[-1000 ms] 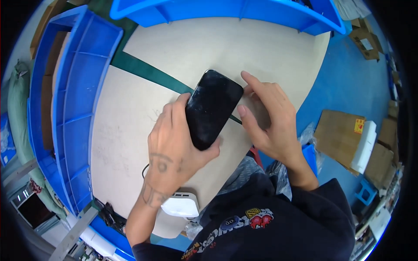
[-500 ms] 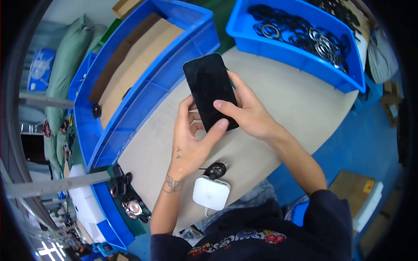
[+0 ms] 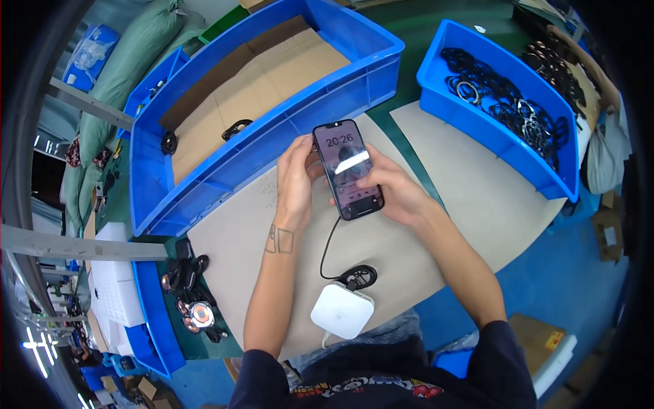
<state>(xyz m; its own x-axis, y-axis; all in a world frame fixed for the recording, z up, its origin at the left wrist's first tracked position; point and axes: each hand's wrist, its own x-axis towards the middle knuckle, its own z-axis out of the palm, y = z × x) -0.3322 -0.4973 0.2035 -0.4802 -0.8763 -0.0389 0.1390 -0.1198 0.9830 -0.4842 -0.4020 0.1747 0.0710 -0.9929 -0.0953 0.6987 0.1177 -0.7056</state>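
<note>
A smartphone (image 3: 346, 187) with its screen lit is held upright between my two hands over the work table. My right hand (image 3: 402, 191) grips its right edge, the thumb over the lower screen. Along the left edge lies my left hand (image 3: 296, 180), its fingers curled partly behind the phone. A thin black cable (image 3: 323, 253) runs from a small coil (image 3: 361, 275) up behind the phone's lower end; where it ends is hidden. Nearer me sits a white square box-shaped device (image 3: 343, 311), with a black plug in its far side and a white cord at its near side.
A large blue bin (image 3: 272, 160) lined with cardboard holds a few black cable coils at the far left. Another blue bin (image 3: 477, 126) at the far right contains many black coils. Black cables and a round metallic part (image 3: 201, 314) lie at the table's left.
The phone's screen has gone from dark to lit. The phone and hands sit slightly lower in view, and the black cable now shows stretching from the coil toward the phone.
</note>
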